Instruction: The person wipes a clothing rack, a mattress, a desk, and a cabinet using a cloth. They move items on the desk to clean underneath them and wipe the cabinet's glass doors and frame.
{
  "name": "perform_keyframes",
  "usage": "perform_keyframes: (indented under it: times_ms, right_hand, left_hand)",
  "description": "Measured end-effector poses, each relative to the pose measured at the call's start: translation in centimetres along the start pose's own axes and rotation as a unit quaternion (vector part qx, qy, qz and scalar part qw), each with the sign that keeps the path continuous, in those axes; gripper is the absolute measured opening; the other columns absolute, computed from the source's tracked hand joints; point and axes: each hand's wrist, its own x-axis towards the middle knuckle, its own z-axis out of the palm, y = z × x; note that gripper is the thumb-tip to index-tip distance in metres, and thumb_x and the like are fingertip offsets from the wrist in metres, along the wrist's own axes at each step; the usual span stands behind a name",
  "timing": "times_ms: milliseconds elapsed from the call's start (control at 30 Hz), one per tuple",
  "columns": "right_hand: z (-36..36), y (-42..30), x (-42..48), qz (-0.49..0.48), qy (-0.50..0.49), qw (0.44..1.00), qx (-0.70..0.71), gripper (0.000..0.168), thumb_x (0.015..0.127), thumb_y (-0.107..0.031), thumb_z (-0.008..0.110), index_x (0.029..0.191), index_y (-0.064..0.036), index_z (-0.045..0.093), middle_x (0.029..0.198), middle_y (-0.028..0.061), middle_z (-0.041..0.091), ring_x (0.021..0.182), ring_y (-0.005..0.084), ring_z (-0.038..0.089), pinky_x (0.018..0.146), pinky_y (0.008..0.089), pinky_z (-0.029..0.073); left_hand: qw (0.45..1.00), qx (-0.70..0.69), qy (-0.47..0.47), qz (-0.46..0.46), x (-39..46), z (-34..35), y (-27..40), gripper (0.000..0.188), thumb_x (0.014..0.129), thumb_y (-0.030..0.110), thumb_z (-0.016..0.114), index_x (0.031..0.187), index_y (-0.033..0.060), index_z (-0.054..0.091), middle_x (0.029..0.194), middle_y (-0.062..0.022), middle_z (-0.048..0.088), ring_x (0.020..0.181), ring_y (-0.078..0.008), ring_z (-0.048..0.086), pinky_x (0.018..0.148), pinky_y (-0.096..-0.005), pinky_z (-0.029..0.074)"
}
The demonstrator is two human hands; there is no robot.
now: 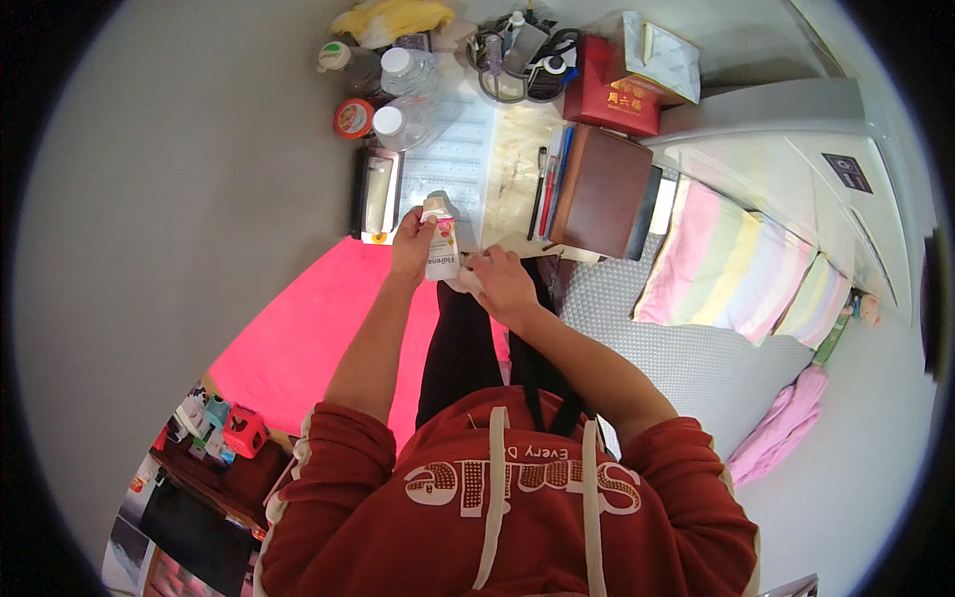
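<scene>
My left hand (412, 246) grips a small white Florena carton (442, 250) with a pink print, held upright over the near edge of the desk. Its upper end looks beige and folded, perhaps an opened flap. Just right of the carton, my right hand (507, 283) has its fingers bent around a pale, soft-looking wad (468, 277), perhaps a tissue or cloth. The fingers hide part of it, and it lies close to the carton's lower corner. Both hands are above my lap, in front of the desk.
A printed sheet (451, 157) covers the desk's left part. Clear jars (399, 123) and a wire holder with scissors (515, 74) stand behind. Pens (550, 186) and a brown notebook (603, 190) lie right. Further right are striped cushions (727, 269) on a grey textured mat (619, 298).
</scene>
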Motion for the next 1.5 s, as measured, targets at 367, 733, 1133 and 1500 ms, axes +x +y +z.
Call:
perform_keyframes:
  times_ms: [367, 733, 1133, 1500]
  right_hand:
    - [-4.9, 5.5, -7.3, 0.080, 0.030, 0.990, 0.111, 0.050, 0.070, -0.008, 0.073, 0.119, -0.011, 0.063, 0.119, 0.0150, 0.056, 0.112, 0.0382, 0.055, 0.099, 0.0456, 0.046]
    - [-5.0, 6.5, -8.3, 0.065, 0.040, 0.986, 0.146, 0.049, 0.070, -0.006, 0.072, 0.118, -0.007, 0.062, 0.119, 0.0151, 0.055, 0.112, 0.0382, 0.055, 0.098, 0.0435, 0.047]
    - [-6.2, 4.5, -5.5, 0.005, 0.024, 0.990, 0.141, 0.051, 0.071, -0.008, 0.072, 0.121, -0.013, 0.062, 0.120, 0.0151, 0.056, 0.111, 0.0390, 0.056, 0.097, 0.0456, 0.047]
    - [-6.3, 4.6, -8.1, 0.055, -0.035, 0.992, 0.110, 0.050, 0.070, -0.008, 0.072, 0.119, -0.009, 0.062, 0.121, 0.0131, 0.055, 0.114, 0.0378, 0.055, 0.099, 0.0440, 0.048]
  left_hand:
    - [0.942, 0.271, 0.072, 0.184, 3.7, 12.1, 4.4, 0.031, 0.090, 0.007, 0.061, 0.121, 0.0017, 0.065, 0.111, -0.0207, 0.070, 0.100, -0.0335, 0.068, 0.087, -0.0385, 0.052]
    - [0.787, 0.451, 0.235, 0.349, 0.2, 4.8, 6.7, 0.037, 0.088, -0.003, 0.053, 0.123, 0.0033, 0.064, 0.127, -0.0239, 0.058, 0.124, -0.0392, 0.051, 0.105, -0.0474, 0.042]
    - [0.825, 0.452, -0.027, 0.338, -2.2, 9.3, 2.6, 0.034, 0.083, 0.001, 0.058, 0.116, -0.0012, 0.066, 0.122, -0.0195, 0.062, 0.118, -0.0402, 0.055, 0.101, -0.0462, 0.047]
    - [0.736, 0.632, -0.137, 0.201, 1.9, 16.6, 8.0, 0.118, 0.060, 0.024, 0.093, 0.156, 0.0156, 0.025, 0.141, -0.0162, 0.041, 0.123, -0.0364, 0.053, 0.102, -0.0396, 0.049]
